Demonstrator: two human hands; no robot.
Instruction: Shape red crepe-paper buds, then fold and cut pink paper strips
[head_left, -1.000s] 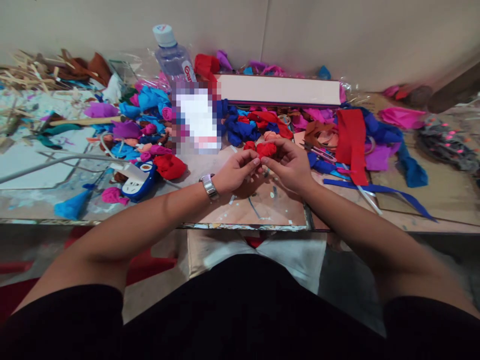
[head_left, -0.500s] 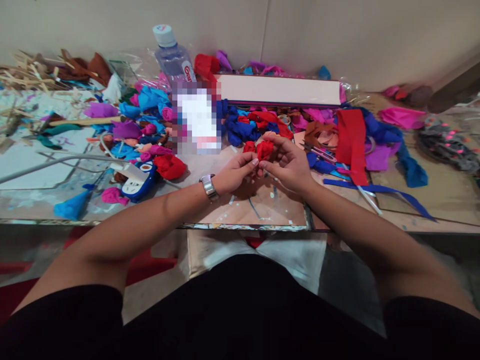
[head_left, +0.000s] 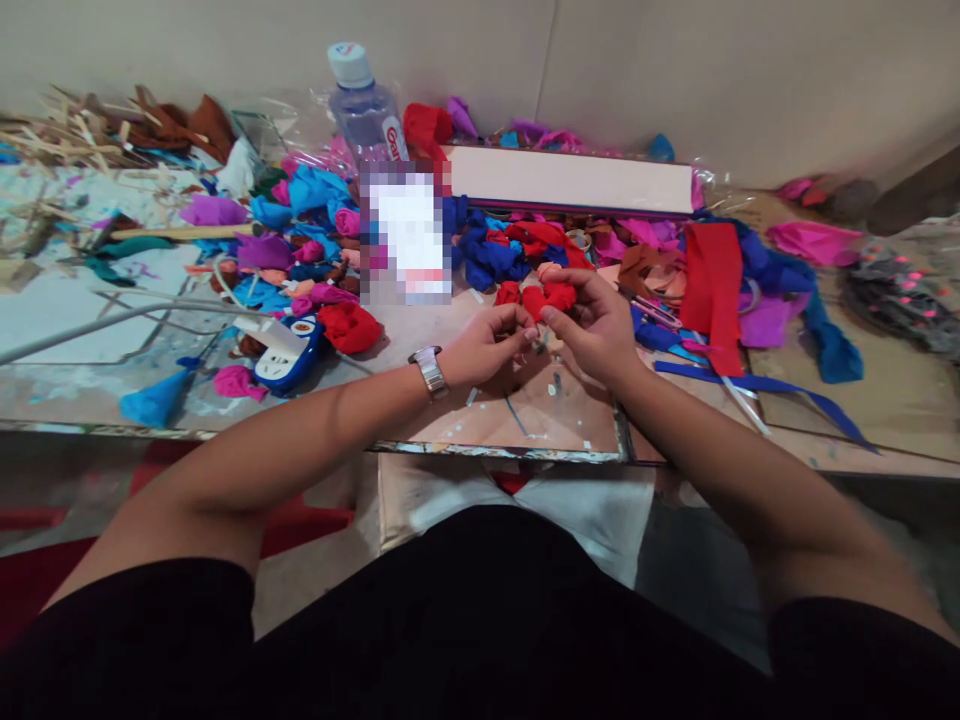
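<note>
Over the near middle of the table [head_left: 525, 420], the right hand [head_left: 596, 330] pinches a red crepe flower [head_left: 551, 298] while the left hand [head_left: 487, 348] curls narrow just beside it.

Red piece [head_left: 551, 297]: crinkled, matt, crepe-like paper or cloth; held at the fingertips of the right hand [head_left: 596, 330].
Left hand [head_left: 487, 345]: bare skin; wrist carries a watch [head_left: 430, 371] with a shiny metal band.
Scraps [head_left: 315, 200]: same crumpled matt material, in blue, purple, pink.
Bottle [head_left: 365, 105]: clear glossy plastic, matt cap.
Long box [head_left: 570, 180]: smooth pale card.
Ribbon [head_left: 757, 385]: smooth blue strip with slight sheen.
Sticks [head_left: 75, 130]: rough bare wood.
Tabletop [head_left: 555, 415]: worn board, paint-flecked.
</note>
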